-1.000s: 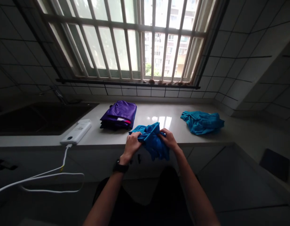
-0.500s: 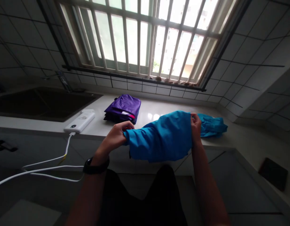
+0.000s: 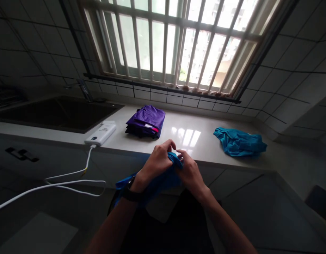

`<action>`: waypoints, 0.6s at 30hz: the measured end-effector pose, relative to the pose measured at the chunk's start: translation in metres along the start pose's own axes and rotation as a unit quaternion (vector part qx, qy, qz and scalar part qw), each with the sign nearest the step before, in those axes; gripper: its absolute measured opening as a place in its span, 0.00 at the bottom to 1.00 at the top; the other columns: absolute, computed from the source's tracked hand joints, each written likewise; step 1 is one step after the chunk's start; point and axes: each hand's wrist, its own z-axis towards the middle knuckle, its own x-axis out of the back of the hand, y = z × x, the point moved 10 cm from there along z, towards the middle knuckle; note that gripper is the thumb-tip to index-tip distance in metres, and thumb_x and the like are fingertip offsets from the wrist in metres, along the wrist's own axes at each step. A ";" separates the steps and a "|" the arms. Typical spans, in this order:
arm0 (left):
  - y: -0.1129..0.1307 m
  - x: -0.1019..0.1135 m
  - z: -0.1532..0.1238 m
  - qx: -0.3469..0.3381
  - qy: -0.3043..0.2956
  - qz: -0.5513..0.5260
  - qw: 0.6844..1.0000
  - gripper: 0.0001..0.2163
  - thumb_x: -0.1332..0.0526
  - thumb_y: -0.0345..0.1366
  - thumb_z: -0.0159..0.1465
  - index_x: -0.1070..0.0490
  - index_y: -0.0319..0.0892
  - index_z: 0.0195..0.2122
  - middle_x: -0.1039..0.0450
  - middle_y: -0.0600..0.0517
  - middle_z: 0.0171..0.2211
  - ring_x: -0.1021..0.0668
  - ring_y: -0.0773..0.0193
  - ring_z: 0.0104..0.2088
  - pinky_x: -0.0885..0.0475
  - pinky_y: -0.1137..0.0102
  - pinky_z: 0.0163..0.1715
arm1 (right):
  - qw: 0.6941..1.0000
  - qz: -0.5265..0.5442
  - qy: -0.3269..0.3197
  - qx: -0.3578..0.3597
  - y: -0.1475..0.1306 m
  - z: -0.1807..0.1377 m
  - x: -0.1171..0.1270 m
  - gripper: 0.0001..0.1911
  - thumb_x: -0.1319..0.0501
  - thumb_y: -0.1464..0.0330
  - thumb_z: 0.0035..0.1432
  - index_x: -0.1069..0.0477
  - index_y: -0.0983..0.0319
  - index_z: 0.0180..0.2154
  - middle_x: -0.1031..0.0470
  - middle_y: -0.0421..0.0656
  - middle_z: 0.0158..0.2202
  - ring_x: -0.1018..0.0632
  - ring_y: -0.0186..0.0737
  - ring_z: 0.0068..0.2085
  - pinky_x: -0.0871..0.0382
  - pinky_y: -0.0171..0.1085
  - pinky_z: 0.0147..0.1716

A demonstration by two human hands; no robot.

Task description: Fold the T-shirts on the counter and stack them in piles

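Blue fabric hangs bunched below my two hands, in front of the counter's front edge. My left hand, with a dark band on the wrist, is closed on its upper edge. Close beside it, my right hand pinches the same edge, fingertips nearly meeting the left ones. What kind of item the fabric is, I cannot tell. A crumpled teal-blue cloth lies apart on the counter to the right. Behind my hands sits a folded purple fabric bundle with a white and pink patch.
On the white counter at left lies a white power bank, its white cable looping down in front. Further left is a dark sink with a faucet. A barred window is behind. A dark flat object rests at right.
My hands have come together from wide apart, and the stretched blue fabric now hangs gathered below them. The view has shifted slightly, uncovering the teal cloth on the right.
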 end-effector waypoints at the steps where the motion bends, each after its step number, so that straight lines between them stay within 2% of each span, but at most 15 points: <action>1: -0.004 0.005 -0.002 0.010 -0.008 0.025 1.000 0.14 0.41 0.25 0.49 0.29 0.43 0.37 0.34 0.59 0.24 0.31 0.67 0.25 0.40 0.72 0.27 | 1.000 -0.012 0.019 -0.003 0.006 0.002 0.008 0.20 0.39 0.73 0.59 0.23 0.57 0.52 0.18 0.46 0.46 0.17 0.48 0.44 0.23 0.45 0.45; 3: -0.014 0.014 -0.006 0.029 -0.062 0.069 0.995 0.11 0.39 0.27 0.50 0.28 0.43 0.36 0.33 0.59 0.24 0.30 0.66 0.26 0.41 0.71 0.26 | 1.000 -0.013 0.016 0.016 0.013 0.010 0.024 0.15 0.41 0.74 0.60 0.19 0.57 0.44 0.16 0.44 0.41 0.17 0.46 0.41 0.23 0.43 0.44; 5: -0.022 0.019 -0.011 0.042 -0.144 0.079 0.986 0.07 0.34 0.33 0.53 0.27 0.43 0.33 0.31 0.58 0.24 0.28 0.64 0.27 0.40 0.71 0.27 | 0.998 -0.003 0.018 0.053 0.011 0.017 0.045 0.13 0.40 0.72 0.61 0.18 0.56 0.42 0.15 0.43 0.41 0.16 0.46 0.42 0.23 0.42 0.45; 7: -0.026 0.028 -0.012 0.053 -0.183 0.050 0.980 0.11 0.29 0.43 0.54 0.26 0.43 0.32 0.27 0.56 0.26 0.26 0.62 0.28 0.38 0.71 0.27 | 0.993 -0.006 0.080 0.083 0.004 0.019 0.072 0.13 0.40 0.69 0.65 0.18 0.55 0.44 0.15 0.43 0.42 0.16 0.47 0.44 0.23 0.43 0.46; 9: -0.028 0.046 -0.004 0.064 -0.133 0.022 0.989 0.16 0.29 0.51 0.55 0.25 0.42 0.31 0.26 0.55 0.27 0.25 0.62 0.29 0.36 0.71 0.27 | 0.985 -0.028 0.128 0.110 -0.007 0.020 0.088 0.13 0.42 0.67 0.68 0.18 0.55 0.45 0.15 0.43 0.43 0.16 0.48 0.46 0.23 0.44 0.48; 12: -0.027 0.070 0.013 0.061 -0.024 0.055 0.996 0.15 0.30 0.50 0.55 0.25 0.42 0.28 0.27 0.54 0.25 0.25 0.62 0.29 0.38 0.72 0.27 | 0.978 -0.070 0.141 0.140 -0.022 0.032 0.100 0.13 0.42 0.64 0.69 0.18 0.54 0.43 0.15 0.43 0.43 0.16 0.48 0.46 0.24 0.43 0.48; 13: -0.027 0.071 0.019 0.054 -0.016 0.079 0.995 0.13 0.30 0.47 0.55 0.25 0.42 0.27 0.27 0.54 0.24 0.25 0.62 0.29 0.38 0.72 0.26 | 0.971 -0.084 0.171 0.143 -0.026 0.037 0.111 0.13 0.42 0.63 0.70 0.18 0.54 0.43 0.15 0.43 0.43 0.16 0.49 0.46 0.24 0.43 0.48; 16: -0.038 0.059 0.033 0.058 -0.075 0.160 0.983 0.08 0.33 0.40 0.55 0.27 0.44 0.23 0.27 0.54 0.22 0.25 0.62 0.27 0.39 0.71 0.25 | 0.940 -0.120 0.291 0.129 -0.029 0.058 0.161 0.16 0.46 0.61 0.72 0.20 0.56 0.44 0.16 0.45 0.42 0.17 0.49 0.46 0.26 0.45 0.49; 18: -0.055 0.062 0.040 0.095 -0.072 0.206 0.971 0.08 0.35 0.36 0.55 0.30 0.44 0.20 0.29 0.52 0.20 0.25 0.61 0.25 0.38 0.70 0.25 | 0.938 -0.144 0.292 0.116 -0.027 0.081 0.187 0.15 0.45 0.60 0.71 0.21 0.57 0.41 0.17 0.45 0.39 0.18 0.49 0.44 0.27 0.45 0.48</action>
